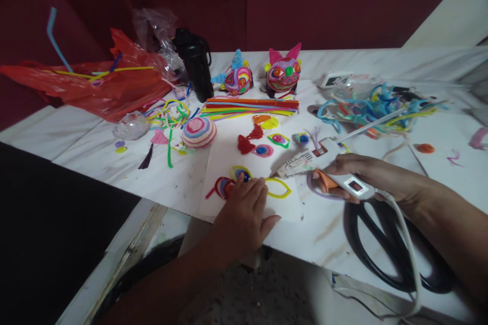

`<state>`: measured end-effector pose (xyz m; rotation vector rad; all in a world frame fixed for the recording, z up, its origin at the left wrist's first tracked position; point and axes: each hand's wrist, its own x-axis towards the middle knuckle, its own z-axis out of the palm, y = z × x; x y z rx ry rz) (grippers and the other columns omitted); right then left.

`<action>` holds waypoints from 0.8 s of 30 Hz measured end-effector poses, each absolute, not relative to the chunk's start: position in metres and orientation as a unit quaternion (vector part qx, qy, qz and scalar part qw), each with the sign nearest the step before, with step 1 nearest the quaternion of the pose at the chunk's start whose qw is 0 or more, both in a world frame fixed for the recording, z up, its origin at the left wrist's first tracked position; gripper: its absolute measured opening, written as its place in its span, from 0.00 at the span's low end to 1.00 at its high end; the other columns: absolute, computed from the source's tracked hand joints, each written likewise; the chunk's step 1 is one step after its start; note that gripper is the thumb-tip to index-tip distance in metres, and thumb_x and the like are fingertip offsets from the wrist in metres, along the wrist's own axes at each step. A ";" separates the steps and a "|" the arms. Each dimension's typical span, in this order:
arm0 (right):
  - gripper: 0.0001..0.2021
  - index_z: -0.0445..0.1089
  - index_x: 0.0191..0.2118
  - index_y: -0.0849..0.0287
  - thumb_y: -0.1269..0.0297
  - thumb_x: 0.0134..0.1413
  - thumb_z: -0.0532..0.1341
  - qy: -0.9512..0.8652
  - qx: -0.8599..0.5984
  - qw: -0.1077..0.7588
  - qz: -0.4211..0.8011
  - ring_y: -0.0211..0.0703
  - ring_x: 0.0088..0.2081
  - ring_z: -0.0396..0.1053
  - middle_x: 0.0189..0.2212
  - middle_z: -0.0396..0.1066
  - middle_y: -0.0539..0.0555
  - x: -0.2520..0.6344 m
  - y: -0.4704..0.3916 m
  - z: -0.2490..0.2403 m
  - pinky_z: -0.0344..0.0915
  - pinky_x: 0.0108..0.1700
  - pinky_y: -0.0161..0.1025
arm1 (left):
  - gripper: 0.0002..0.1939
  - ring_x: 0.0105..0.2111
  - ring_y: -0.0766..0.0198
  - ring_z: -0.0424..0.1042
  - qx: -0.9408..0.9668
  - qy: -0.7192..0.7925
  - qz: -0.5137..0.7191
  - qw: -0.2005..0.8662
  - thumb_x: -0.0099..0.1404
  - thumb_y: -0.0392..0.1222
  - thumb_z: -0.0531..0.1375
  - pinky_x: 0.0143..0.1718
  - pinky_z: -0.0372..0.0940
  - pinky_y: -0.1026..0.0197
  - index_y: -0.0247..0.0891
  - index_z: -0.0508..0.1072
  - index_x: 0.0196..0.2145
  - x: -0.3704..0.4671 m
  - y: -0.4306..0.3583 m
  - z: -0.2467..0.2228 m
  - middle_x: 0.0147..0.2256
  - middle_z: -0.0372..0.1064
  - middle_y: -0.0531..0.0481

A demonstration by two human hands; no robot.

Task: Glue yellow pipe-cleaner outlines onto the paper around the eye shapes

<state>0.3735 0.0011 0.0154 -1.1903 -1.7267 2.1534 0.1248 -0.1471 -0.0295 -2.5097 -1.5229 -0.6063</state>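
My right hand (353, 175) is wrapped round a white hot glue gun (295, 163) with an orange trigger. The gun's nozzle points left, just above the white sheet (213, 157). Flat on that sheet rests my left hand (246, 208), fingers stretched out and thumb apart. Beside its fingertips lie a blue-and-yellow eye shape (239, 170) and a red eye shape (222, 186), both partly covered by the fingers. A yellow pipe-cleaner outline (280, 196) sits right of the left hand, below the nozzle. Further up the sheet are a green-and-pink eye (279, 140) and red pieces (246, 144).
Black-handled scissors (396, 249) lie under the gun's cord. Behind are a pipe-cleaner bundle (249, 106), two colourful animal heads (282, 76) (238, 78) and a black bottle (193, 63). A striped dome (199, 132) and red bag (129, 84) stand left; tangled pipe cleaners (375, 109) lie right.
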 end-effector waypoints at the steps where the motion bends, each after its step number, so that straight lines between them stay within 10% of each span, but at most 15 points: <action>1: 0.17 0.75 0.27 0.66 0.54 0.49 0.61 -0.571 -0.398 0.067 0.715 0.33 0.13 0.60 0.13 0.66 0.53 0.374 0.001 0.016 0.54 0.14 0.30 | 0.26 0.57 0.45 0.64 -0.835 -0.507 -0.202 0.071 0.71 0.49 0.52 0.60 0.58 0.37 0.21 0.67 0.54 0.125 -0.147 -0.029 0.55 0.66 0.30; 24: 0.14 0.73 0.26 0.64 0.56 0.49 0.60 -0.562 -0.451 0.077 0.690 0.33 0.15 0.59 0.14 0.67 0.52 0.375 -0.008 0.032 0.55 0.15 0.29 | 0.26 0.57 0.46 0.63 -0.833 -0.510 -0.205 0.066 0.71 0.49 0.51 0.61 0.58 0.37 0.21 0.66 0.55 0.123 -0.147 -0.031 0.56 0.65 0.31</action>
